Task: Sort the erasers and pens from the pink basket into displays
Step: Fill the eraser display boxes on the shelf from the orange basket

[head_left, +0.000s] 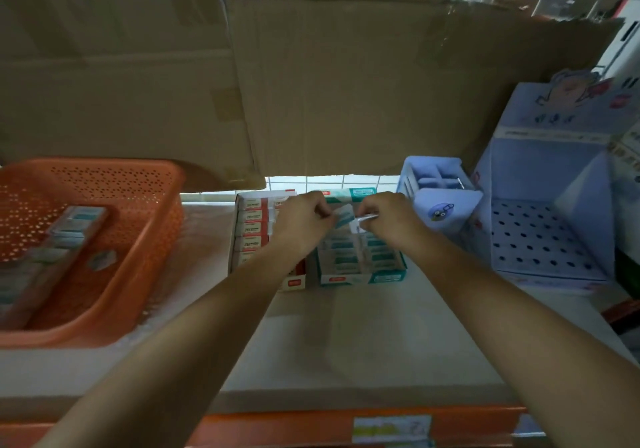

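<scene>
The pink basket (145,239) stands at the left with several teal-banded erasers (74,225) lying in a row inside. Two eraser display boxes sit at the centre: a red-trimmed one (251,231) and a teal-trimmed one (360,264), both holding packed erasers. Above the teal box, my left hand (301,222) and my right hand (384,219) together pinch one teal-banded eraser (344,217). A thin shiny strip sticks out from my right fingers. No pens are visible.
A pale blue pen holder (433,184) and a larger blue display stand with a perforated floor (547,239) sit at the right. Big cardboard sheets (346,83) hang close behind. The shelf's orange front edge (311,427) runs along the bottom.
</scene>
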